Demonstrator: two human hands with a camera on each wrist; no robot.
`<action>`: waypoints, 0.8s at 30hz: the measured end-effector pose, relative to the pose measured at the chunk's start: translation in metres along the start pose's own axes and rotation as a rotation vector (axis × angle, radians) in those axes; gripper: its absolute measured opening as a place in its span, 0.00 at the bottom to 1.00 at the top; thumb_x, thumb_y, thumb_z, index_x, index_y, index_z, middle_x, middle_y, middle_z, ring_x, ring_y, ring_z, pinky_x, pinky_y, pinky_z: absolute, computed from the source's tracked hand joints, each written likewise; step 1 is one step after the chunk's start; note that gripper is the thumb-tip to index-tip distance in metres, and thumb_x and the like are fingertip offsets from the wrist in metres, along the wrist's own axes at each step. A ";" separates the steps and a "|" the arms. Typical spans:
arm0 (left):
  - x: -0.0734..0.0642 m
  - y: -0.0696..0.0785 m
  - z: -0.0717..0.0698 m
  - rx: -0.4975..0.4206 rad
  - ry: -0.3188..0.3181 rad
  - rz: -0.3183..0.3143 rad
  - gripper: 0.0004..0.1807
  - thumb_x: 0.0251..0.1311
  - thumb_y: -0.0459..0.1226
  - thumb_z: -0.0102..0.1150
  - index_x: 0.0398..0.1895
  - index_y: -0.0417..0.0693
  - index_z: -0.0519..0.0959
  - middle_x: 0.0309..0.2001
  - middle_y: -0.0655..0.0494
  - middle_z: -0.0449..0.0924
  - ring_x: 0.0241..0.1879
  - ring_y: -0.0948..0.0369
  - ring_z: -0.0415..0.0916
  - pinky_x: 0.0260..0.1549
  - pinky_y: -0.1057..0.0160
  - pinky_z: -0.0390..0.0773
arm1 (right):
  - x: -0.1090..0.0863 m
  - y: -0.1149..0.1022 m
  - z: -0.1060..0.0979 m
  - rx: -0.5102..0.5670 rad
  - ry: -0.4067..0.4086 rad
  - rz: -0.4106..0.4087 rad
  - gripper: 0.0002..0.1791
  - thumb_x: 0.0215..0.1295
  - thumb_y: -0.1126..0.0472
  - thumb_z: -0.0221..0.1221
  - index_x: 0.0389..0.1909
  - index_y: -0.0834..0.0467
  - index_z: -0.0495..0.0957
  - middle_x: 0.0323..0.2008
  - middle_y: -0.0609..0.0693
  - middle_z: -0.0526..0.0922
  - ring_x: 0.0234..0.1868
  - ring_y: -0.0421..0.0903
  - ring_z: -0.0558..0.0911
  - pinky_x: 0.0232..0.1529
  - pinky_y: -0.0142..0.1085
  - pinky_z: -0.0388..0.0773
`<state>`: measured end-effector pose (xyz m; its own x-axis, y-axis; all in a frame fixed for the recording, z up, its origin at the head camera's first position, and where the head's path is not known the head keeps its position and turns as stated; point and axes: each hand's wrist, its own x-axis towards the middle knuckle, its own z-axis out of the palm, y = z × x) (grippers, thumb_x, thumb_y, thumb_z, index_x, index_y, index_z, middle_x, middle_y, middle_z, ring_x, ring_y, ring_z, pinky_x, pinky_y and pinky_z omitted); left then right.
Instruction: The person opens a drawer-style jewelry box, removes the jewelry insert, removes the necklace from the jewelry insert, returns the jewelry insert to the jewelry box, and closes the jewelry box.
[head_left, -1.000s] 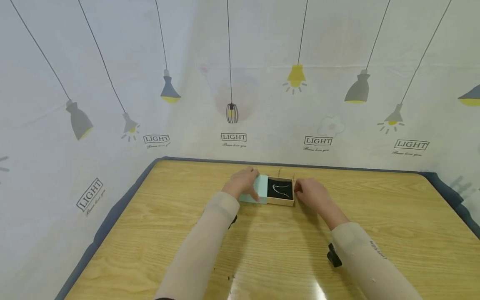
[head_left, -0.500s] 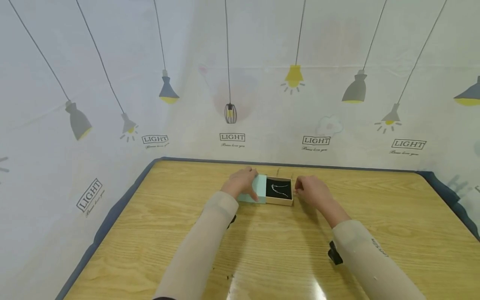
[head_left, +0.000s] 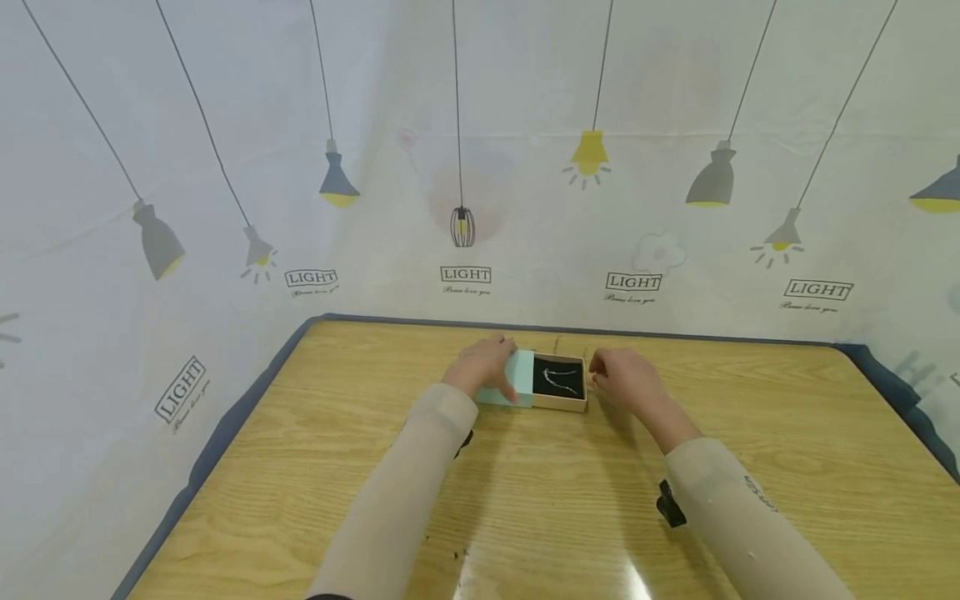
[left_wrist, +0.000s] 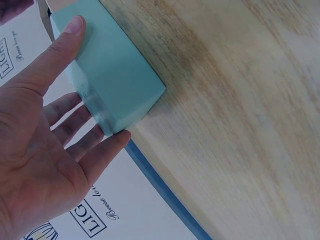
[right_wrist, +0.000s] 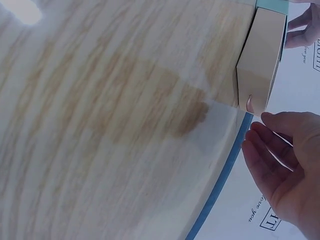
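My left hand (head_left: 483,367) grips the pale teal sleeve (head_left: 521,379) of a small drawer-style jewellery box, thumb along one side and fingers along the other. Out of the sleeve's right end projects a tan drawer (head_left: 559,403). On the drawer's black lining lies a thin silvery chain (head_left: 552,382). My right hand (head_left: 626,383) is just beyond the drawer's end, fingers bent and thumb near them. Beside its fingertips in the right wrist view, a small pinkish pull tab (right_wrist: 250,104) stands out from the drawer's end panel (right_wrist: 257,55), with nothing seen between the fingers.
The box rests on a wood-grain table (head_left: 555,492) near its back edge. Behind rises a pale wall covering (head_left: 525,275) printed with lamps and lettering. A blue strip (head_left: 420,320) runs along the table's edge. A few dark specks (head_left: 455,554) dot the front.
My right hand has shifted very slightly away from the drawer's end, leaving the small tab visible. The left hand, box and chain look unchanged.
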<state>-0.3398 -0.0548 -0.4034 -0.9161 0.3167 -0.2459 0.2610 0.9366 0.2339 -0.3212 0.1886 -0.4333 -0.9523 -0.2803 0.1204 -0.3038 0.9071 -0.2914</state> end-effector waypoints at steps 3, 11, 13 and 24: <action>0.000 0.000 0.000 0.001 0.000 -0.001 0.51 0.46 0.47 0.79 0.74 0.50 0.63 0.71 0.51 0.65 0.67 0.51 0.68 0.68 0.52 0.70 | 0.000 -0.001 0.000 -0.005 0.001 -0.005 0.09 0.67 0.65 0.60 0.44 0.63 0.82 0.39 0.57 0.87 0.41 0.54 0.84 0.44 0.49 0.83; -0.002 0.001 -0.001 -0.007 0.000 -0.002 0.51 0.47 0.47 0.78 0.74 0.50 0.63 0.70 0.51 0.65 0.67 0.51 0.68 0.68 0.51 0.70 | 0.003 -0.005 -0.001 -0.012 0.001 -0.016 0.13 0.67 0.64 0.60 0.50 0.63 0.82 0.41 0.55 0.87 0.43 0.54 0.84 0.46 0.50 0.82; -0.001 0.001 -0.001 -0.009 -0.001 -0.003 0.51 0.47 0.47 0.78 0.74 0.50 0.63 0.71 0.50 0.65 0.67 0.51 0.68 0.69 0.51 0.70 | 0.004 -0.008 -0.002 -0.009 -0.004 -0.018 0.13 0.67 0.64 0.60 0.51 0.63 0.81 0.41 0.55 0.87 0.43 0.54 0.84 0.46 0.50 0.82; 0.000 0.000 0.000 -0.005 0.002 0.006 0.51 0.47 0.46 0.79 0.74 0.49 0.62 0.71 0.50 0.64 0.67 0.51 0.68 0.69 0.51 0.70 | 0.008 -0.021 -0.004 0.011 -0.036 -0.013 0.15 0.68 0.62 0.60 0.53 0.62 0.80 0.47 0.57 0.86 0.48 0.54 0.84 0.52 0.50 0.82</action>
<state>-0.3399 -0.0548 -0.4033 -0.9152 0.3217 -0.2428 0.2646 0.9340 0.2400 -0.3222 0.1691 -0.4224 -0.9487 -0.3032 0.0896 -0.3160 0.9000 -0.3003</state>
